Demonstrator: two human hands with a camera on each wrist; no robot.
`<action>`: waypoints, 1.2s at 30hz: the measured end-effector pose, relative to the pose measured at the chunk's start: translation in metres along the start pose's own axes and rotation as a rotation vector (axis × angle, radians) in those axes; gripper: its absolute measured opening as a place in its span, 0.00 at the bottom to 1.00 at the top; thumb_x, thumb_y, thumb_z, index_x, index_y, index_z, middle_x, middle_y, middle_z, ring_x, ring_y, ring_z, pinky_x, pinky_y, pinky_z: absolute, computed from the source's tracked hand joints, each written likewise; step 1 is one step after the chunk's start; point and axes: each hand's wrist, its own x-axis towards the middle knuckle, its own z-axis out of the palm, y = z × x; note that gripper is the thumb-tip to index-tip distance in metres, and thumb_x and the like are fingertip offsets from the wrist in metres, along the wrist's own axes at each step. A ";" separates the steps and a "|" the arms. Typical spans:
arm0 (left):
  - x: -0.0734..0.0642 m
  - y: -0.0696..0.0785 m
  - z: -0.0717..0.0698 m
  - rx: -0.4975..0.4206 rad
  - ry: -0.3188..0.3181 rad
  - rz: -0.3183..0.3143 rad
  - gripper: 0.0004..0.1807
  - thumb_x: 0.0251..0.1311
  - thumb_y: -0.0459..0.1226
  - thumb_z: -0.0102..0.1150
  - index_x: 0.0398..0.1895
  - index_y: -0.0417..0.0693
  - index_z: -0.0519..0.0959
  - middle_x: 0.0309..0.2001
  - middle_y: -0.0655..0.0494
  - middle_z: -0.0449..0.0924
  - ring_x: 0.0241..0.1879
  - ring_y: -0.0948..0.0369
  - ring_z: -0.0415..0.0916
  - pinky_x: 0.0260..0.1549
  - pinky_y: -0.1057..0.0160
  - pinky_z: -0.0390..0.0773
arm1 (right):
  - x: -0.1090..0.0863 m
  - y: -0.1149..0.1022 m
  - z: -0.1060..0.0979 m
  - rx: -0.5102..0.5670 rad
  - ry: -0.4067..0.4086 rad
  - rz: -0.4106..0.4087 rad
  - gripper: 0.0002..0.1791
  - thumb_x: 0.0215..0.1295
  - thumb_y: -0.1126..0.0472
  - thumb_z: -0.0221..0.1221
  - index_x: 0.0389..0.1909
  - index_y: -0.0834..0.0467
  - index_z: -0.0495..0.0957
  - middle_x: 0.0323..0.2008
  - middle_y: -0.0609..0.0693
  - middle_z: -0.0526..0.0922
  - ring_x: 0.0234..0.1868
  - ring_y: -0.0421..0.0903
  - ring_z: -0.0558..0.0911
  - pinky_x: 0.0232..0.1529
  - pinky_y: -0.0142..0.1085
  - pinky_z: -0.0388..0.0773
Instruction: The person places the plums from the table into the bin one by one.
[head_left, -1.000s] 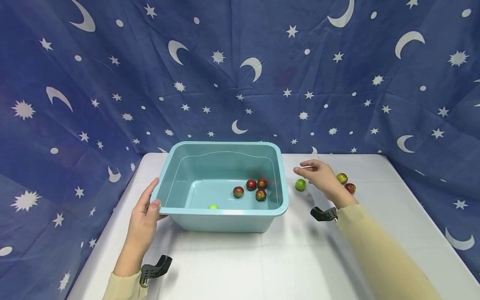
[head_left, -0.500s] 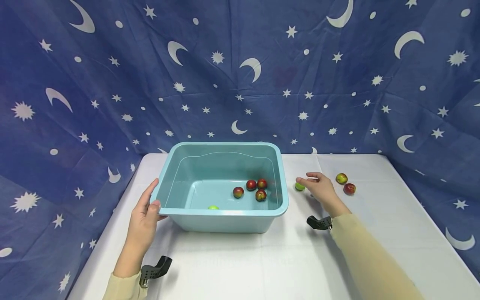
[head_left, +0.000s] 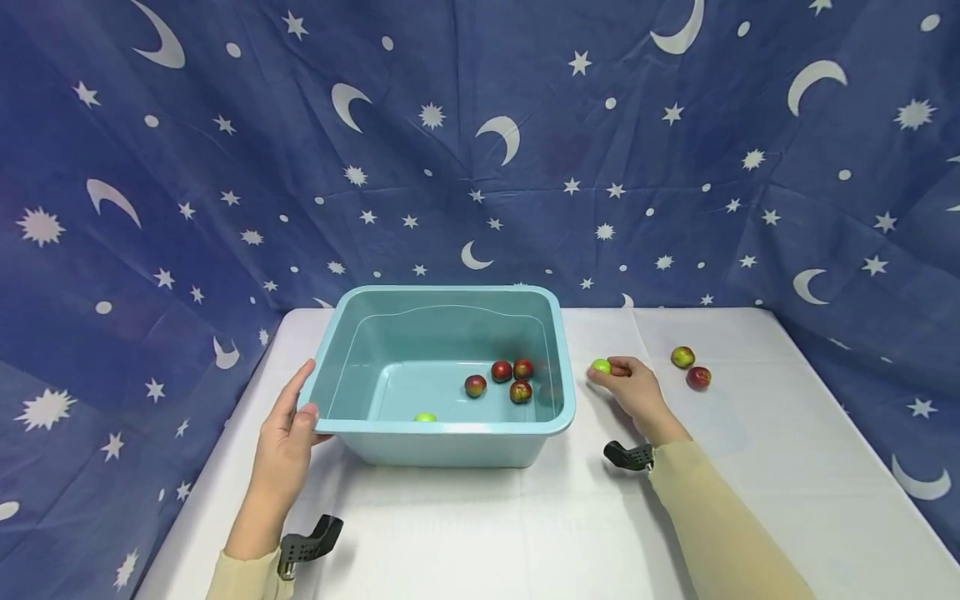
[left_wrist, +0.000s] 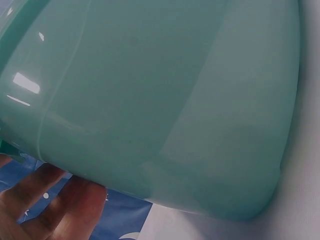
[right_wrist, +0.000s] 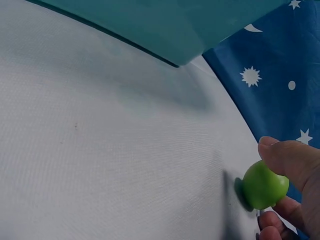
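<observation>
A light-blue plastic tub (head_left: 442, 446) stands on the white table, and my left hand (head_left: 285, 446) grips the left end of its rim, thumb on the near corner. The left wrist view has those fingers (left_wrist: 82, 205) against the tub's outer wall. To the right of the tub, my right hand (head_left: 636, 390) pinches a small round green fruit (head_left: 601, 366). In the right wrist view the thumb lies over the green fruit (right_wrist: 265, 185) with fingers beneath it, close over the cloth. Several small red-yellow fruits (head_left: 476, 385) and another green fruit (head_left: 425, 417) lie inside the tub.
Right of my right hand, a yellow-green fruit (head_left: 682, 357) and a red fruit (head_left: 699, 378) lie on the white tablecloth (head_left: 757, 450). A blue curtain (head_left: 420, 183) with moons and stars hangs behind the table and along its sides.
My right hand has come down and slightly left onto the green fruit beside the tub and now pinches it. My left hand keeps its grip on the rim.
</observation>
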 end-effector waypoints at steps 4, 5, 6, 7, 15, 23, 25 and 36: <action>0.000 -0.001 0.000 0.000 -0.012 0.005 0.27 0.73 0.40 0.40 0.74 0.61 0.60 0.68 0.46 0.62 0.47 0.57 0.76 0.34 0.68 0.82 | -0.001 0.000 -0.002 -0.003 -0.004 -0.005 0.41 0.59 0.45 0.66 0.66 0.63 0.63 0.57 0.60 0.68 0.55 0.53 0.69 0.56 0.42 0.70; 0.000 -0.001 -0.001 0.002 -0.013 0.003 0.27 0.73 0.40 0.40 0.74 0.61 0.60 0.68 0.47 0.62 0.47 0.57 0.76 0.35 0.68 0.82 | 0.000 0.000 -0.002 -0.004 -0.005 -0.006 0.41 0.59 0.45 0.66 0.66 0.63 0.63 0.57 0.59 0.68 0.55 0.53 0.68 0.56 0.42 0.70; 0.000 -0.002 -0.001 0.007 -0.017 0.005 0.27 0.73 0.40 0.39 0.74 0.61 0.60 0.68 0.46 0.62 0.47 0.58 0.76 0.35 0.68 0.82 | 0.000 0.000 -0.002 -0.003 -0.008 -0.008 0.40 0.60 0.46 0.65 0.66 0.63 0.63 0.57 0.60 0.68 0.55 0.53 0.68 0.55 0.42 0.70; 0.000 -0.003 -0.001 0.012 -0.022 0.007 0.27 0.73 0.40 0.39 0.74 0.61 0.59 0.68 0.45 0.61 0.47 0.58 0.76 0.35 0.67 0.82 | -0.001 0.000 -0.003 -0.002 -0.009 -0.010 0.40 0.60 0.46 0.65 0.66 0.63 0.63 0.57 0.60 0.68 0.55 0.53 0.69 0.55 0.42 0.70; -0.001 -0.004 -0.002 0.017 -0.033 0.005 0.27 0.74 0.42 0.38 0.75 0.61 0.58 0.69 0.47 0.60 0.48 0.56 0.76 0.36 0.67 0.82 | -0.002 0.000 -0.002 0.014 -0.011 -0.014 0.36 0.62 0.50 0.64 0.64 0.65 0.65 0.55 0.60 0.70 0.53 0.52 0.70 0.53 0.40 0.71; 0.000 -0.002 0.000 -0.001 -0.022 0.007 0.27 0.73 0.40 0.39 0.74 0.60 0.59 0.69 0.48 0.61 0.47 0.56 0.76 0.34 0.66 0.82 | -0.003 -0.002 -0.003 0.022 -0.008 -0.008 0.35 0.62 0.50 0.64 0.63 0.65 0.66 0.54 0.59 0.70 0.52 0.51 0.69 0.51 0.39 0.71; 0.000 0.000 0.001 -0.009 -0.019 0.004 0.27 0.73 0.40 0.40 0.74 0.60 0.60 0.69 0.48 0.61 0.47 0.56 0.76 0.34 0.67 0.82 | -0.003 -0.002 -0.003 0.019 -0.007 -0.007 0.34 0.62 0.50 0.64 0.62 0.65 0.67 0.53 0.59 0.70 0.51 0.51 0.69 0.50 0.38 0.71; 0.000 -0.003 -0.001 0.037 -0.025 0.004 0.28 0.73 0.39 0.38 0.75 0.60 0.58 0.69 0.46 0.60 0.47 0.59 0.76 0.35 0.67 0.82 | -0.003 -0.001 0.002 0.010 0.035 0.010 0.32 0.62 0.50 0.64 0.60 0.64 0.68 0.52 0.58 0.71 0.50 0.51 0.69 0.49 0.39 0.71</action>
